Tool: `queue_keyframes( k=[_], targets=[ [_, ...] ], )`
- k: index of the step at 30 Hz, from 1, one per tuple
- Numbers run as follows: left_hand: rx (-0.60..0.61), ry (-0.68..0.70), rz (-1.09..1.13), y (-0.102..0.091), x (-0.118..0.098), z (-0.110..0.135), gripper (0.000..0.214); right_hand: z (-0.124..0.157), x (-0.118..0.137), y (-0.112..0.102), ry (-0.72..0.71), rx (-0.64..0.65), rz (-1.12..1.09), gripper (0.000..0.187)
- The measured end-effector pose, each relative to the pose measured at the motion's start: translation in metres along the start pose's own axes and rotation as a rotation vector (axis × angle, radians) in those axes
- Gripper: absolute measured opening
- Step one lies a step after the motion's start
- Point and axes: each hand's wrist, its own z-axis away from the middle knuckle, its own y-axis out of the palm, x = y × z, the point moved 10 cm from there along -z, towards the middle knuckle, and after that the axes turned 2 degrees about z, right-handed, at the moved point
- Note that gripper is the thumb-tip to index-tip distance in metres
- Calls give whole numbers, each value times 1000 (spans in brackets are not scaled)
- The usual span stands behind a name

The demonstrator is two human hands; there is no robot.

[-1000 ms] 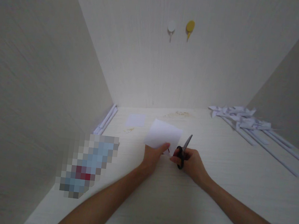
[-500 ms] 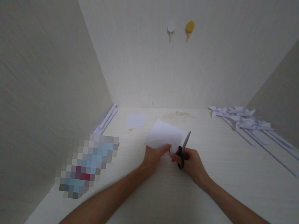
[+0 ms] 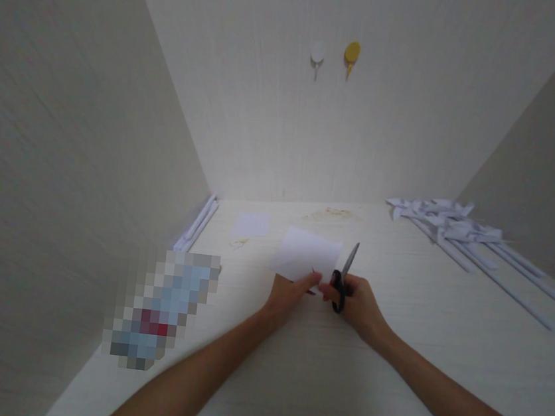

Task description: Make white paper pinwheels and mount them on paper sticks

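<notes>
A white sheet of paper (image 3: 306, 251) is pinched at its near edge by my left hand (image 3: 292, 293), thumb on top. My right hand (image 3: 357, 304) grips a pair of scissors (image 3: 338, 288) with black handles, the blades pointing up and away, to the right of the paper. The blades look closed together and apart from the sheet. The fingertips of both hands nearly meet at the paper's lower right corner. A thin dark line shows by my left thumb; what it is I cannot make out.
A smaller paper piece (image 3: 251, 224) lies behind, to the left. Rolled paper sticks (image 3: 198, 222) rest along the left wall, and several more with crumpled paper ends (image 3: 456, 222) at the right. A blurred-out object (image 3: 160, 308) is left of my forearm. Two hooks, one yellow (image 3: 352, 52), hang on the back wall.
The scissors have tilted a little to the right and moved slightly right with my right hand. The paper has shifted slightly, and my left thumb has slid a little toward the right hand.
</notes>
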Motion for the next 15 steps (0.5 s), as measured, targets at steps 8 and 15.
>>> queue_keyframes(
  k=[8,15],
  targets=[
    [-210,45,195,-30,4,-12,18,3,2,14,109,206,-132,36],
    [-248,83,376,-39,3,-17,17,15,5,32,77,407,25,39]
  ],
)
